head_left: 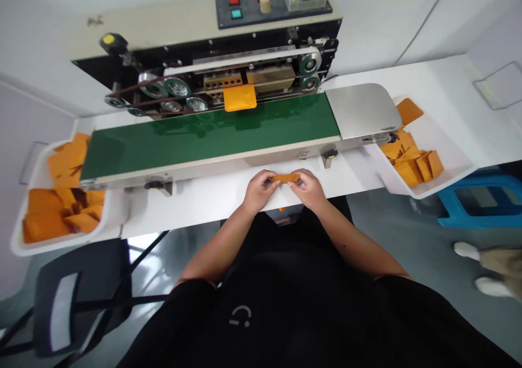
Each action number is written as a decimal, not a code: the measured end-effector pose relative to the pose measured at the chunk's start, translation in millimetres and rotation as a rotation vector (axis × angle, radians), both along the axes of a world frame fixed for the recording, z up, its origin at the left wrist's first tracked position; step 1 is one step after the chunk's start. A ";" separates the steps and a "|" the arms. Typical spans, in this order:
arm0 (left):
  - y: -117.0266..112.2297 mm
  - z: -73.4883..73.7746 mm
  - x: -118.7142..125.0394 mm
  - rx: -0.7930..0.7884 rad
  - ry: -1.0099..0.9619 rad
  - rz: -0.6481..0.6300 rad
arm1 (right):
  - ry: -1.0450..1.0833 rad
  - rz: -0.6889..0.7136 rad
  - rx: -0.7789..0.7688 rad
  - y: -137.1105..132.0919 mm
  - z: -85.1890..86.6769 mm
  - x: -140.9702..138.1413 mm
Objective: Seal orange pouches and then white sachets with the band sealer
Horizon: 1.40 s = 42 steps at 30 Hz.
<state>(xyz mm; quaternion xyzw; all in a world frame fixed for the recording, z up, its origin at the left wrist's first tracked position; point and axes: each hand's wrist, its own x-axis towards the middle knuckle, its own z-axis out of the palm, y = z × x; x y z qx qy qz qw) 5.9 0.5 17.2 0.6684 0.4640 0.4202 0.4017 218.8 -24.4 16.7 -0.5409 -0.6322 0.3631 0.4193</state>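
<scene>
1. Orange packet (286, 178): located over the white tabletop (196, 199), near its front edge, on the person's side of the green conveyor belt (183, 142). Contact with the tabletop cannot be determined.
2. Left hand (260, 188): curled, thumb and fingers pinching the packet's left end.
3. Right hand (309, 188): curled, thumb and fingers pinching the right end.
4. Handling (judged): likely light, thin and flexible, with low slip risk; excess pressure may crease it. Contents are not visible.
5. Grip points (judged): hold at the 2 short ends, thumbs on the near side, middle left free.
6. Orientation: long axis runs left to right across the person's body, roughly parallel to the belt. 1 end points to each hand; which is the opening cannot be told.
7. Surroundings: 1 yellow-orange packet (240, 97) sits at the belt machine (163, 33). Further packets lie in the left bin (116, 213) and right bin (452, 175).
</scene>
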 end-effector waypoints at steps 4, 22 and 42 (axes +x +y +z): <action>-1.2 5.0 0.7 0.018 0.026 -0.001 | -0.051 0.000 0.019 1.1 2.4 -3.2; -1.4 -7.6 -3.8 -0.045 -0.109 -0.037 | 0.542 -0.203 -0.065 46.2 148.4 62.4; -1.0 -0.3 -3.4 0.006 -0.067 -0.068 | 0.676 -0.585 -0.301 128.5 178.6 103.1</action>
